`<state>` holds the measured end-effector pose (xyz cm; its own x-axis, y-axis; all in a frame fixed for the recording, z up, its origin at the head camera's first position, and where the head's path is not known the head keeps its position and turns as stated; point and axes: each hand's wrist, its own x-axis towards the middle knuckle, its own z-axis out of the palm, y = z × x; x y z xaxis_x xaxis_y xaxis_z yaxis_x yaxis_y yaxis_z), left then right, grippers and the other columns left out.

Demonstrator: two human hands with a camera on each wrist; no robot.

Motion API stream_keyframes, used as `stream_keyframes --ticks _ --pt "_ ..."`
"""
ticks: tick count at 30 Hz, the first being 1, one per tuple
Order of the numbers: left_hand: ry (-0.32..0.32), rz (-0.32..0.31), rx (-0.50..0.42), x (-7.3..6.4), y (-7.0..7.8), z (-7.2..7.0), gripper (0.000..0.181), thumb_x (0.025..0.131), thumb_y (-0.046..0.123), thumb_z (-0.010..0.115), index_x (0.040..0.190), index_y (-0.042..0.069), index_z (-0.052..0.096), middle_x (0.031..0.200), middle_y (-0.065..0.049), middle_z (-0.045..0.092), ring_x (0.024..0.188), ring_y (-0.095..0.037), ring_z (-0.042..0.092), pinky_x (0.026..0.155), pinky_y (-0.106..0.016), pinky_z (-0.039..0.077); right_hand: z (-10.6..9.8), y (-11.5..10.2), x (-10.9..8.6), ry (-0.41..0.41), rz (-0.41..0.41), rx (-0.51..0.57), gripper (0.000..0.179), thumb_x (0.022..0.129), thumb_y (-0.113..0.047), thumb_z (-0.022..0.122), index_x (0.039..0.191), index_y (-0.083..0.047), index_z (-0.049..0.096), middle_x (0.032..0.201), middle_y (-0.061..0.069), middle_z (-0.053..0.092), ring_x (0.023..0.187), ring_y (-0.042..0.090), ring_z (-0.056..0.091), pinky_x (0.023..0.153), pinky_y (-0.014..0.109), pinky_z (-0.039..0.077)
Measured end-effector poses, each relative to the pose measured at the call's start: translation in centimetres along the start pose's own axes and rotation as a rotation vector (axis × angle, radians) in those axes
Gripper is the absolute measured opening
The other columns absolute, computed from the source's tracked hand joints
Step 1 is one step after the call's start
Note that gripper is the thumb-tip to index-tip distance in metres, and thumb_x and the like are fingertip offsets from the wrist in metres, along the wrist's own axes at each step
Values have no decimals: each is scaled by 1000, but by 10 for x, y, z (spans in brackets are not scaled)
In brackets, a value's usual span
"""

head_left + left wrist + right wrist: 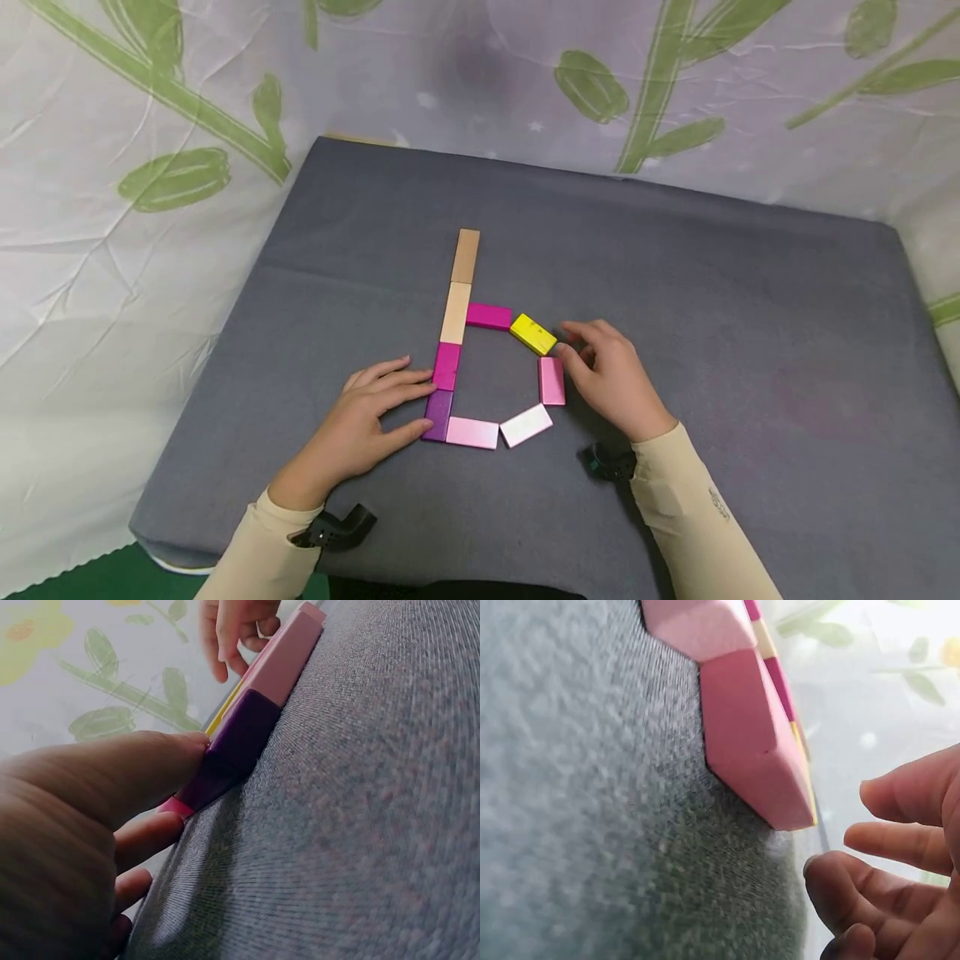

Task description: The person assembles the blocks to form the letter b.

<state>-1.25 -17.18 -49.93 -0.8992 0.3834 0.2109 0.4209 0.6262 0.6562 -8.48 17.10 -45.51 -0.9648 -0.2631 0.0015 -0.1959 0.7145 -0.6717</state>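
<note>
Flat coloured blocks lie on the grey tabletop in a shape like a lowercase b. The upright runs from a tan block (466, 257) through a cream block (456, 312) and a magenta block (446, 367) to a purple block (438, 415). My left hand (363, 425) rests with outstretched fingers along the left edge of the lower two, the thumb at the purple block (236, 735). The loop holds another magenta block (489, 316), a yellow block (533, 334), a pink block (552, 381), a white block (527, 426) and a pale pink block (472, 432). Beside the yellow block, my right hand (611, 379) holds nothing, its fingers loosely bent.
The grey cloth-covered table (750, 333) extends well to the right of the blocks. A pale curtain (480, 83) with green leaf prints hangs behind and at the sides. Dark wrist cameras (341, 529) sit on both sleeves.
</note>
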Motion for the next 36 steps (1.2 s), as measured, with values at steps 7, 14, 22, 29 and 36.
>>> stream_keyframes --ticks 7,14,22,29,36 --pt "1 2 -2 0 1 0 45 86 25 89 128 14 77 141 0 69 143 -33 51 112 -61 34 2 0 19 -40 7 -34 34 101 -21 70 130 -3 72 108 9 70 80 21 59 70 35 50" --pt "0 8 -9 0 0 2 45 86 25 89 127 14 78 141 0 69 143 -33 51 112 -61 35 6 -1 28 -71 20 -68 30 99 -24 74 123 -6 76 97 6 69 77 20 59 67 33 50" --pt "0 6 -11 1 -1 0 45 85 25 89 127 13 78 140 -1 69 142 -32 51 112 -60 34 9 1 30 -47 3 -58 24 96 -17 76 116 -4 79 95 8 70 75 20 59 64 32 49" --pt "5 6 -10 1 0 0 46 84 24 90 128 13 77 140 -2 69 142 -33 51 112 -61 35 9 1 31 -37 4 -55 20 96 -17 76 112 -5 80 91 6 69 74 20 58 62 32 47" --pt "4 4 -9 1 2 -1 45 85 23 89 127 13 77 140 -2 69 142 -35 51 111 -62 35 9 0 30 -52 9 -55 20 96 -17 77 112 -6 80 93 6 69 75 19 58 63 31 47"
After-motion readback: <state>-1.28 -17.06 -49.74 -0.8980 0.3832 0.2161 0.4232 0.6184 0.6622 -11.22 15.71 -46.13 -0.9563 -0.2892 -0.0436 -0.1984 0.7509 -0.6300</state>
